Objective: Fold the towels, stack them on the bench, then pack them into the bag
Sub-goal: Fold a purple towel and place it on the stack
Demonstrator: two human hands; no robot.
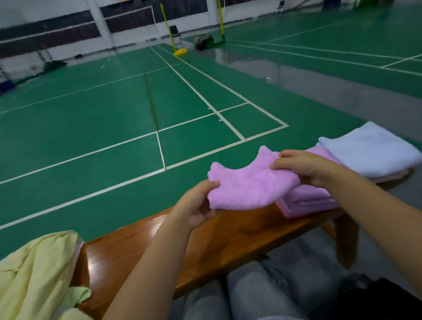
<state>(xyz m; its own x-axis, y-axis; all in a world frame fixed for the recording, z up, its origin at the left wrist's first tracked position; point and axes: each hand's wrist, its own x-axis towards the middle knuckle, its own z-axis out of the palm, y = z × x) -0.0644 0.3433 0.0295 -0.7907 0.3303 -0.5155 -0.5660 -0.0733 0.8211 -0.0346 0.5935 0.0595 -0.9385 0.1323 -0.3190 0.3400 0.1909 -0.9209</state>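
A folded purple towel [249,184] hangs just above the wooden bench [141,248]. My left hand [198,204] grips its near left corner, thumb on top. My right hand [303,167] pinches its right edge. Under and to the right of it lies a stack of folded purple towels [307,200] on the bench. A folded white towel [370,150] rests further right, partly over the stack. A dark bag [382,297] shows at the bottom right, beside my knees.
Loose yellow cloth [35,283] is heaped on the bench's left end. Beyond the bench spreads a green badminton court floor [108,115] with white lines. My grey-trousered legs [257,292] are close against the bench's near side.
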